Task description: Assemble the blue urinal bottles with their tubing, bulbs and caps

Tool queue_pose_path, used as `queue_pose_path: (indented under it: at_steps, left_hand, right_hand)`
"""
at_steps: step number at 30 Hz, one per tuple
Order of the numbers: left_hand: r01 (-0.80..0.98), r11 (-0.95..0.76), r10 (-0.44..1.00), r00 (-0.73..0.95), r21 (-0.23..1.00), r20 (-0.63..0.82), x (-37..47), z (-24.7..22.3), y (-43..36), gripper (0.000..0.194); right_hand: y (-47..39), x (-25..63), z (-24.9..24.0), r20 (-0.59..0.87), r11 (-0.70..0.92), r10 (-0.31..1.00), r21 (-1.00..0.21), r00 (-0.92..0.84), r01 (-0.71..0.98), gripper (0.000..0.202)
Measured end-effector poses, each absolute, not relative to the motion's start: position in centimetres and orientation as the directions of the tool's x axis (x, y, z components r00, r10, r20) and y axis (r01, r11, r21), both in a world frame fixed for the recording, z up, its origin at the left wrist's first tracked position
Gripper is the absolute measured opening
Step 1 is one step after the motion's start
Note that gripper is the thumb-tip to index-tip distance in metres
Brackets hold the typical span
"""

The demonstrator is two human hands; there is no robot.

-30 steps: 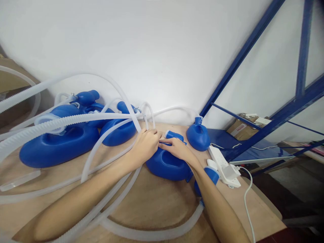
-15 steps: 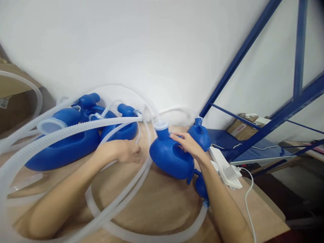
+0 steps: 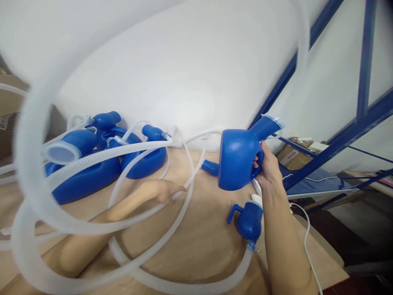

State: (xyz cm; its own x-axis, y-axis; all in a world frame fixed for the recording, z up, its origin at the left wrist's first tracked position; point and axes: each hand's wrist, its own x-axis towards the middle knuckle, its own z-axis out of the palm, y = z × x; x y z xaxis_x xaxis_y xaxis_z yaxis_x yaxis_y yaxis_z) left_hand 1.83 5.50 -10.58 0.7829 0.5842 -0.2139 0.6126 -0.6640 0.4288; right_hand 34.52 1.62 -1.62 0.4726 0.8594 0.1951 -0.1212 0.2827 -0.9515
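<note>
My right hand (image 3: 269, 166) is wrapped round the handle of a blue urinal bottle (image 3: 236, 159), lifted off the table and tilted with its neck up to the right. A pale translucent hose is blurred above its neck. My left hand (image 3: 164, 191) is over the white corrugated hose (image 3: 147, 214), its index finger stretched out to the right; whether it touches the hose I cannot tell. Below the lifted bottle lies a blue funnel-like piece (image 3: 250, 221) with a small hook-shaped handle, joined to a hose at its lower end.
More blue bottles (image 3: 82, 176) with hoses lie at the left. Another blue spout (image 3: 210, 167) shows behind the lifted bottle. A blue metal rack (image 3: 325, 153) stands right of the table (image 3: 184, 254), with a cardboard box (image 3: 294, 155) on it. A white cable (image 3: 307, 246) crosses the table's right edge.
My right hand has lifted the bottle up and to the right, now gripping its handle. A hose has swung up across the view. My left hand has moved slightly right, its index finger extended.
</note>
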Motion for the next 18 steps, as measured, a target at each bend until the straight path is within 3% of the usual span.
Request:
queue_pose_path:
  at_steps: [3, 6, 12, 18]
  left_hand:
    - [0.609, -0.611, 0.570, 0.781, 0.506, -0.253, 0.3, -9.2, 6.7, 0.056]
    - [0.629, -0.515, 0.587, 0.754, 0.582, -0.295, -1.6, -7.1, 7.6, 0.045]
    - [0.606, -0.359, 0.629, 0.719, 0.710, -0.295, -4.9, -3.9, 7.1, 0.041]
    - [0.727, -0.173, 0.748, 0.535, 0.664, -0.392, -7.0, -2.6, 7.1, 0.027]
  right_hand:
    - [2.1, 36.0, -2.0, 0.154, 0.282, 0.848, -0.941, 0.508, -0.186, 0.059]
    - [2.2, 36.8, -2.6, 0.145, 0.252, 0.841, -0.957, 0.522, -0.141, 0.059]
    - [2.4, 36.1, -3.2, 0.176, 0.227, 0.891, -0.971, 0.418, -0.074, 0.053]
    - [3.0, 35.2, -3.1, 0.089, 0.153, 0.953, -0.966, 0.289, -0.207, 0.053]
